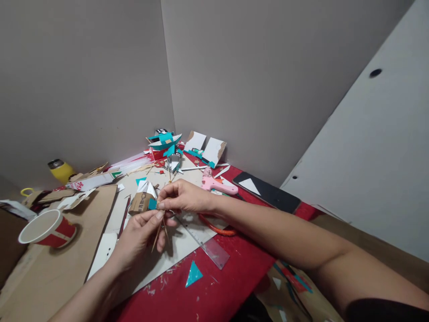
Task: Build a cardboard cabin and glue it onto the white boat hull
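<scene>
My left hand point(140, 232) is closed, pinching thin wooden sticks point(157, 235) that hang down from its fingertips. My right hand point(182, 197) reaches in from the right, fingers pinched together at the top of the same sticks and right beside a small cardboard piece point(140, 202) with teal and white bits on it. Both hands meet above a white sheet point(182, 241) on the red table point(214, 295). A clear plastic ruler point(206, 243) lies just under my right wrist.
A pink glue gun point(216, 184) and a black phone point(268, 192) lie beyond my right arm. A red-and-white paper cup point(47, 229) rests on brown cardboard point(50, 268) at left. A teal-and-white paper model point(166, 143), white cards, a yellow bottle point(60, 170) and scraps crowd the back by the wall.
</scene>
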{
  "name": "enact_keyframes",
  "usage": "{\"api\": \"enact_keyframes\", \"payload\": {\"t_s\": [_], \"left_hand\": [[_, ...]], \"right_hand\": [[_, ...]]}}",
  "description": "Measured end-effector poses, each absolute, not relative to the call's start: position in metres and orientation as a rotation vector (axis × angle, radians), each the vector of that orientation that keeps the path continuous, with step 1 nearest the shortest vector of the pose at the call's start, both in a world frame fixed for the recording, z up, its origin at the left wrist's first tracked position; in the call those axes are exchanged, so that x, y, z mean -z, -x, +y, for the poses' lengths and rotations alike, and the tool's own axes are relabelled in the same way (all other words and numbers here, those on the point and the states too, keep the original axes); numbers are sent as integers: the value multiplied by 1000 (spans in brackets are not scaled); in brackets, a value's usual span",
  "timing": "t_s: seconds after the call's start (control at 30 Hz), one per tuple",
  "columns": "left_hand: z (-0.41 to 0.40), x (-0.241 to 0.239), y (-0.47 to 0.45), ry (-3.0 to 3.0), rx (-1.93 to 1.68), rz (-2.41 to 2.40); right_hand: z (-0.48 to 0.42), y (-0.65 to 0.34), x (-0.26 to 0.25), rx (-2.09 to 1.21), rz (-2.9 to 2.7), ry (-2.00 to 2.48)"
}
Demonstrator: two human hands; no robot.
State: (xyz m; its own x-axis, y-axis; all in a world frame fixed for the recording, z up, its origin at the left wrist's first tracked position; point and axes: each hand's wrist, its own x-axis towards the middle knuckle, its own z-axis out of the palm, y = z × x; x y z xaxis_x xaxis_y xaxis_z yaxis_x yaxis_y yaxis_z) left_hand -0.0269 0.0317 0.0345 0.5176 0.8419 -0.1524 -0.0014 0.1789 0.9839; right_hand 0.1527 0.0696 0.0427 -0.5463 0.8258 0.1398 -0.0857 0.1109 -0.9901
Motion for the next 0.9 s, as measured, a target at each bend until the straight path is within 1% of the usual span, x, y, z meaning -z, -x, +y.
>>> {"api": "enact_keyframes", "payload": {"t_s": [0.17,0.37,0.7,0.9], "left_hand": [[36,-34,28,-1269,-725,890],[31,-35,26,-1399,-788,948],[34,-32,32,-1333,-1060,959],[40,-24,36,-1325,-1172,918]], "right_hand": [[73,-157,-43,-1460,-1652,769],[72,-157,-43,-1496,-1624,746],[88,-165,-47,-1860,-1282,566],[83,-160,-42,-2018,-1255,531]]}}
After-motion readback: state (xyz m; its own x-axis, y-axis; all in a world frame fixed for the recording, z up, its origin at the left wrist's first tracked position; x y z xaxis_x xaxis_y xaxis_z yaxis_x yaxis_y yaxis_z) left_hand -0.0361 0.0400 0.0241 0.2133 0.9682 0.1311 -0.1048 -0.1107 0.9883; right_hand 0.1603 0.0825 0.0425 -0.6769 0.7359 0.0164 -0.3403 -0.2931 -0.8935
